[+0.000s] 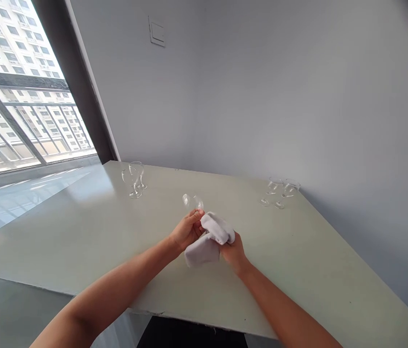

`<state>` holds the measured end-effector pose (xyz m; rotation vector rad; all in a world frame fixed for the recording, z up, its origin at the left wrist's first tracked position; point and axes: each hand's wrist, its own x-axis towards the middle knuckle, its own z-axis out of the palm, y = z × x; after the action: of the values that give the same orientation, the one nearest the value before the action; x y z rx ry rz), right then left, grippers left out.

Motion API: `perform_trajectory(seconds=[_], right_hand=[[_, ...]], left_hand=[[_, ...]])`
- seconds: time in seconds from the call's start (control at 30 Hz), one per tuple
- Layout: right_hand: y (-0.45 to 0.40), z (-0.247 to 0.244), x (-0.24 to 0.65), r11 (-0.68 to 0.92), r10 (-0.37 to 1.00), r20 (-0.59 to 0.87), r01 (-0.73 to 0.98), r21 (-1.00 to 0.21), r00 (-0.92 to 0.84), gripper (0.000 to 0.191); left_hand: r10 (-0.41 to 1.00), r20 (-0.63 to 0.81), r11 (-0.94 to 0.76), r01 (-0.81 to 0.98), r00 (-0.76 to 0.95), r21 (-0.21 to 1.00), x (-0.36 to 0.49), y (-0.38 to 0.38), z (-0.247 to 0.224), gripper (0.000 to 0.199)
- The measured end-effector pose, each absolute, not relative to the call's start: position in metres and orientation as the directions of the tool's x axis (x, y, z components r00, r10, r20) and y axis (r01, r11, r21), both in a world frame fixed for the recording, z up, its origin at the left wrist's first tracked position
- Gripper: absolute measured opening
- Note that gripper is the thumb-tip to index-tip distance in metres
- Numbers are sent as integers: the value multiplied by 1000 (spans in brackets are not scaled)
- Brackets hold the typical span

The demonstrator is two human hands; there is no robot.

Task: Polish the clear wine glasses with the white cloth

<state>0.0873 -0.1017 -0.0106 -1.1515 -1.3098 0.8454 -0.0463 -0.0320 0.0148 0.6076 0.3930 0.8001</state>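
Near the middle of the table, my left hand (189, 230) has its fingers closed round a clear glass (193, 201), whose bowl shows beyond the fingertips. My right hand (233, 251) grips a white cloth (202, 250), bunched at the top with a loose part hanging below. The cloth touches the fingers of my left hand and hides the lower part of the glass. Both hands are close together above the pale table (134, 270).
Two clear stemmed glasses (136, 180) stand upright at the back left. At the back right, two wide-bowled glasses (283, 191) stand near the wall (298, 96). A window (26, 96) is at the left, and the table's front edge is nearest me.
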Motion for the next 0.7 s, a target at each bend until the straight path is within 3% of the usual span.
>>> perform_trajectory(seconds=[0.07, 0.17, 0.3, 0.43, 0.57, 0.7], right_hand=[[-97, -13, 85, 164, 975, 139, -139, -977, 171, 19], [-93, -13, 79, 56, 994, 3, -486, -872, 109, 25], [-94, -12, 72, -155, 987, -145, -662, -733, -71, 18], [-97, -14, 72, -268, 958, -134, -628, -731, -254, 25], [-97, -23, 71, -268, 950, -180, -369, -890, -256, 32], [-98, -26, 75, -219, 964, -195, -130, -967, -179, 25]], left_hand=[[793, -54, 500, -596, 607, 629, -46, -32, 17, 19], [836, -4, 411, -620, 549, 668, -45, -35, 17, 23], [885, 59, 237, -554, 463, 798, -41, -41, 16, 33], [907, 164, 26, -441, 388, 897, -41, -44, 13, 38], [901, 257, -135, -335, 350, 932, -46, -38, 11, 35], [926, 306, -246, -261, 222, 933, -52, -25, 12, 31]])
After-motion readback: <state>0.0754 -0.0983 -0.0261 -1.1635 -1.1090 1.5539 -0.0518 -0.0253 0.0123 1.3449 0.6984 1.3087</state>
